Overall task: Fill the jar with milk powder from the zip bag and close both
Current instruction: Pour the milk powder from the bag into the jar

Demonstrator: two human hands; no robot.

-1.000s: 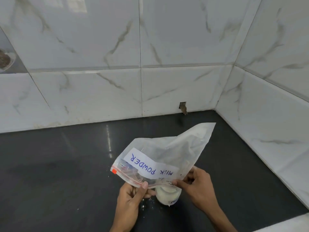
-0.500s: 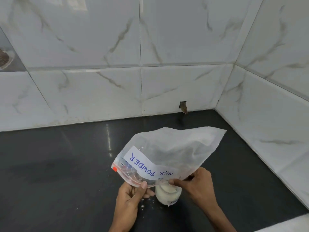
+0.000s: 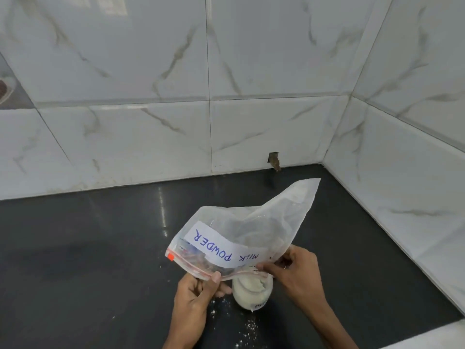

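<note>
Zip bag (image 3: 251, 238) of thin, limp, translucent plastic, labelled "MILK POWDER" (image 3: 221, 248), held mouth-down and tilted above the open glass jar (image 3: 253, 290), far corner sticking up toward the tiled wall (image 3: 251, 127). Left hand (image 3: 198, 295) pinching the red zip strip (image 3: 201, 269) near its middle, thumb on top and fingers (image 3: 221, 290) curled beneath; right hand (image 3: 297, 273) gripping the same mouth edge just over the jar's rim, fingers closed on the film. Nearly empty by the look of it, only a dusting clinging inside, so probably very light, floppy and prone to folding or collapsing shut if slackened. Best grasped along the stiffer zip strip, one pinch on each side of the opening, keeping the mouth spread and aimed into the jar; a tap or shake at the raised corner likely needed for the last residue. Jar standing on the dark table (image 3: 88, 248), about full of white powder, rigid, heavier and breakable; smooth glass possibly slick with dust, so better taken around the body than at the rim. Spilled specks (image 3: 221, 304) scattered on the table beside and in front of the jar. No lid in view. Sealing the bag likely to call for pressing the strip flat end to end.
</note>
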